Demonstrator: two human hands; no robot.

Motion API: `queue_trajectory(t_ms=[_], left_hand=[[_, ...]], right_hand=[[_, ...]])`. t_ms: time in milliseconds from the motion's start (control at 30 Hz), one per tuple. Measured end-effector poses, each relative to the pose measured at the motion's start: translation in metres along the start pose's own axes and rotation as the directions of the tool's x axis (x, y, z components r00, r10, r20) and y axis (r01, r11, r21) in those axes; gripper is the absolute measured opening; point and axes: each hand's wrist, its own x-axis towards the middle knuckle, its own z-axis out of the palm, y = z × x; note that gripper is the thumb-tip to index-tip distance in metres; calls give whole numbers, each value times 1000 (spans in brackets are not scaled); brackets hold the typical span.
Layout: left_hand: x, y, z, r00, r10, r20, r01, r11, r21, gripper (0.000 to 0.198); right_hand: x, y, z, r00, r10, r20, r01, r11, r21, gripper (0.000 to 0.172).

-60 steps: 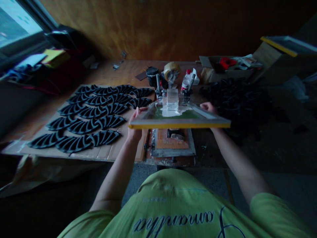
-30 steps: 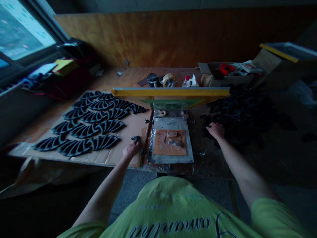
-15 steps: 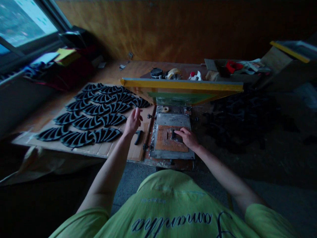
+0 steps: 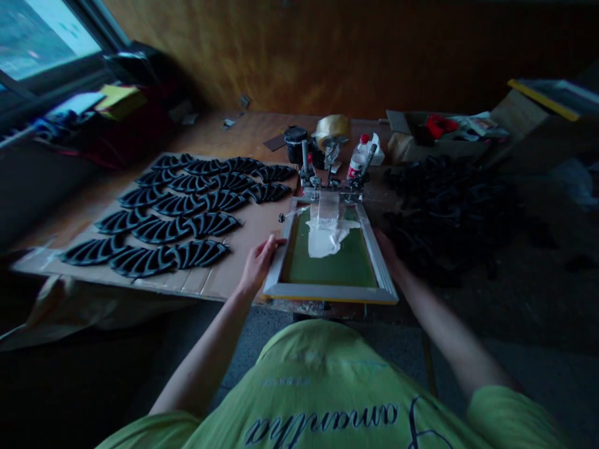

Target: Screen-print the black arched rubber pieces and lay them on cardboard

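A screen printing frame (image 4: 330, 292) with grey edges and a green mesh lies lowered over the printing base in front of me. White ink (image 4: 322, 242) covers part of the mesh, and a pale squeegee (image 4: 328, 209) rests at its far end. My left hand (image 4: 260, 262) grips the frame's left side, fingers closed against the edge. At the right side, my right hand (image 4: 389, 251) holds the opposite edge; it is dim and its fingers are partly hidden. The base and the black piece placed on it are hidden beneath the frame.
Rows of black wing-shaped pieces (image 4: 156, 227) lie on cardboard (image 4: 250, 240) at left. A dark heap of black pieces (image 4: 449, 218) is at right. Behind the frame stand a black tub (image 4: 296, 144), a tape roll (image 4: 332, 130), a bottle (image 4: 357, 163) and a cardboard box (image 4: 463, 147).
The screen frame has swung down from its raised position over the base. My left hand moved down to its left edge, and my right hand left the black piece for the right edge.
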Motion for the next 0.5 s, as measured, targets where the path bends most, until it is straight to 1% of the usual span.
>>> queue_trajectory(t_ms=[33,67,100,133,167,200,233,267,333,400,433,500], left_hand=[[-3,-19,0,999,-45,12,45,999,8,61],[-4,-38,2,997,-73,13,73,997,11,63],[-4,-54,3,996,-89,8,89,996,19,68],[-2,-69,6,995,-95,-1,95,995,35,72],[0,-81,8,995,-96,-12,97,994,56,74],[3,-89,9,995,-96,-22,98,992,80,73],[6,-96,10,995,-97,-26,99,990,103,70],[9,-99,10,995,-99,-26,102,987,121,68],[12,-102,10,994,-112,-15,113,984,139,64],[12,-101,9,993,-122,-3,121,981,151,62],[12,-100,8,993,-120,-1,119,981,156,60],[11,-99,7,994,-111,-11,111,981,157,58]], right_hand=[[6,5,-8,998,57,-33,-57,998,2,39],[13,6,-15,994,75,-85,-74,997,20,40],[21,1,-20,986,52,-158,-46,998,45,39],[28,-9,-23,975,0,-223,15,998,67,41],[34,-23,-24,960,-73,-272,96,993,73,48],[40,-39,-23,944,-154,-291,178,982,59,56],[44,-55,-21,936,-224,-273,241,970,28,60],[46,-69,-18,935,-271,-230,276,961,-7,58],[44,-90,-10,945,-307,-111,303,952,-54,38],[33,-98,-3,944,-329,-6,328,942,-69,16],[24,-97,1,934,-356,32,357,931,-71,11],[6,-90,5,889,-450,85,456,887,-69,18]])
